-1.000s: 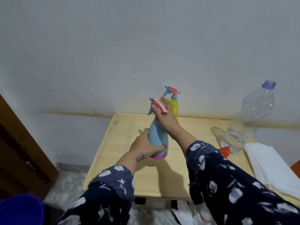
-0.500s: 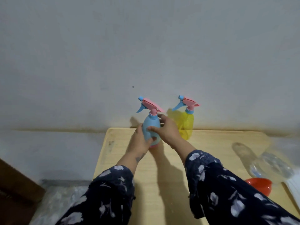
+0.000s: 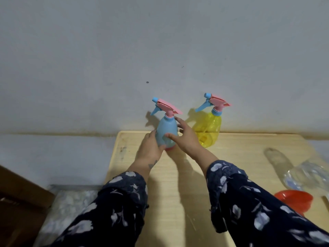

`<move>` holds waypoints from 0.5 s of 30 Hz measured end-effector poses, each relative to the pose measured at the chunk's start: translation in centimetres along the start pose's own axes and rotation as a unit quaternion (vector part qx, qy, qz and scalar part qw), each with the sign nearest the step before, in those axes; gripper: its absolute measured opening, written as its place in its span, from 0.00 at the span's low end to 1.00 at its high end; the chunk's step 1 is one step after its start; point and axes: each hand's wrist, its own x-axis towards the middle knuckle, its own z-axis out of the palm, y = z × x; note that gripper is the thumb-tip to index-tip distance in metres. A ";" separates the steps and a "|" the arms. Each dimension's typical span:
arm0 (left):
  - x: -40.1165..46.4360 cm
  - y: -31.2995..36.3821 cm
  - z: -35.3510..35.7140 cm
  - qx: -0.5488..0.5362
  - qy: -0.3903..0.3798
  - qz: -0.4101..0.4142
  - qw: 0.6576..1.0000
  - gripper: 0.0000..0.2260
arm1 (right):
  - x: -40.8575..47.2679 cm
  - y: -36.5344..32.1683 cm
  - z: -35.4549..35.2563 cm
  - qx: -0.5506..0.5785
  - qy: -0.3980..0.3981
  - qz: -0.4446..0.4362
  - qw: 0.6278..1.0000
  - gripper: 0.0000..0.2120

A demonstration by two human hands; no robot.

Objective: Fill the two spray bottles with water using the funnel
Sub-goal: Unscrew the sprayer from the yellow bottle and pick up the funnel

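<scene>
The opaque blue plastic spray bottle (image 3: 166, 133), lifted a second ago, now stands capped on the pale wooden table (image 3: 240, 157); the left hand (image 3: 150, 148) holds it, the right hand (image 3: 187, 138) loosening with straight fingers, filling apparently done.

Two plastic spray bottles, one pale blue (image 3: 167, 133) and one translucent yellow (image 3: 209, 130), stand by one red plastic funnel (image 3: 294, 200) and one clear bottle (image 3: 308, 177).

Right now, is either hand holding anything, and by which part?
Left hand grips the blue spray bottle by its lower body; right hand only touches its side.
</scene>
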 end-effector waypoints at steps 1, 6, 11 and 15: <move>-0.4 0.0 -0.2 0.052 0.003 -0.016 0.999 0.21 | -0.5 0.2 -0.4 -0.005 -0.003 0.016 1.000 0.32; -3.2 2.1 -0.3 0.169 -0.068 -0.096 0.979 0.16 | -2.7 2.1 -4.1 -0.053 0.034 0.087 0.994 0.17; -3.4 6.2 2.8 0.151 -0.085 -0.046 0.984 0.19 | -3.0 3.3 -8.9 -0.030 0.204 0.138 0.969 0.10; -2.4 9.8 5.8 0.083 -0.037 -0.001 0.996 0.27 | -0.9 2.9 -11.5 -0.002 0.209 0.064 0.976 0.23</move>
